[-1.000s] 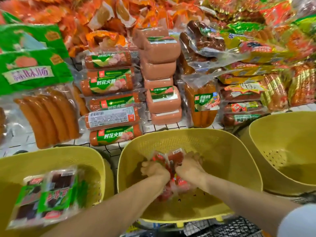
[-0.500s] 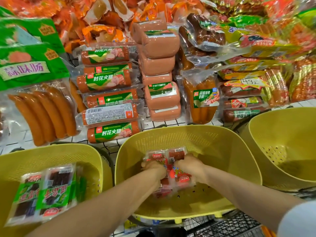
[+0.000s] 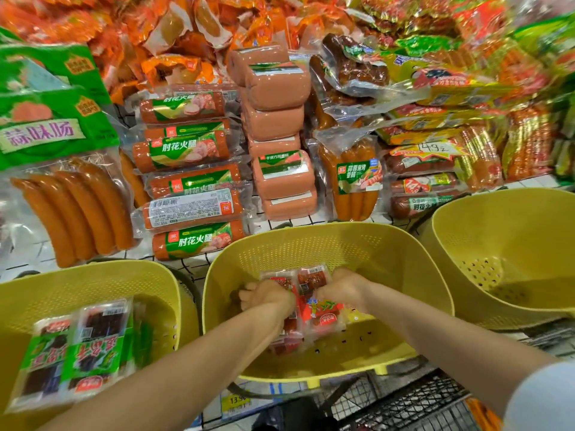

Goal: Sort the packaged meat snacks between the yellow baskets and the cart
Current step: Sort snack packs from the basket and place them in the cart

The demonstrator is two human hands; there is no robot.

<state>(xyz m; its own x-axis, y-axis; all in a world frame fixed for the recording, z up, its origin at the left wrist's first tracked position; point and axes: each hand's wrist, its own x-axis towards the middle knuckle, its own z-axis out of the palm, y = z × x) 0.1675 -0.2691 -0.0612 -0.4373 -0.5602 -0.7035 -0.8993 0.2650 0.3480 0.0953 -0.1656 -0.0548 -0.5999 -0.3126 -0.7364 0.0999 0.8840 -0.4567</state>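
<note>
Glossy packets (image 3: 312, 279) lifted; left hand (image 3: 268, 296), right hand (image 3: 341, 287) gripping.

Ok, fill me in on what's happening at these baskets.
A person's left hand and right hand both grip a bunch of red snack packets inside the middle yellow basket. The left basket holds green-labelled packets. Packaged sausages are stacked behind the baskets.

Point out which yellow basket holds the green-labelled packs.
The left basket: green-labelled packs lie in it. The middle basket has red packs, gripped by left hand and right hand; the right basket shows none.
</note>
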